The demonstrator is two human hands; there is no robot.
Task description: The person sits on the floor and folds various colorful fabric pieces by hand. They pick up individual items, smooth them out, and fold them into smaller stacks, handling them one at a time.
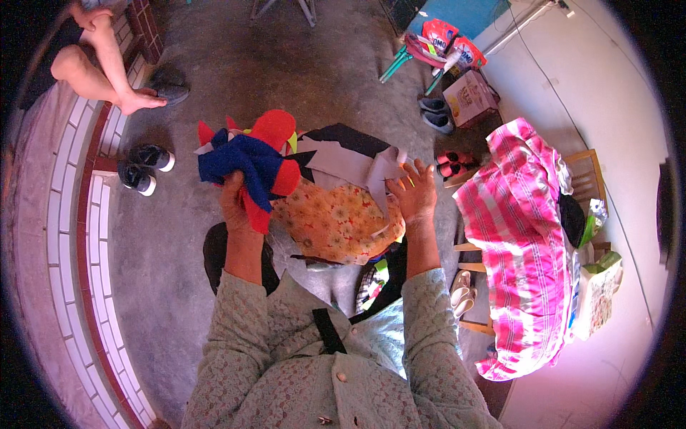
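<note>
My left hand (234,207) is closed on a bundle of blue and red fabric scraps (246,161), with bits of white and yellow-green among them. The bundle is held up over the left side of a round, floral-covered surface (336,222) in front of my lap. Across the far part of that surface lie a grey fabric piece (339,164) and a black fabric piece (350,137). At the right edge, my right hand (416,193) has its fingers apart beside a raised end of the grey fabric. Whether the thumb touches that end, I cannot tell.
To the right, a pink checked cloth (522,257) drapes over a wooden chair (586,175). Detergent bags (446,39) sit on a green-legged stool, near a carton (470,99). Dark shoes (146,168) stand at left, below another person's bare leg (107,64).
</note>
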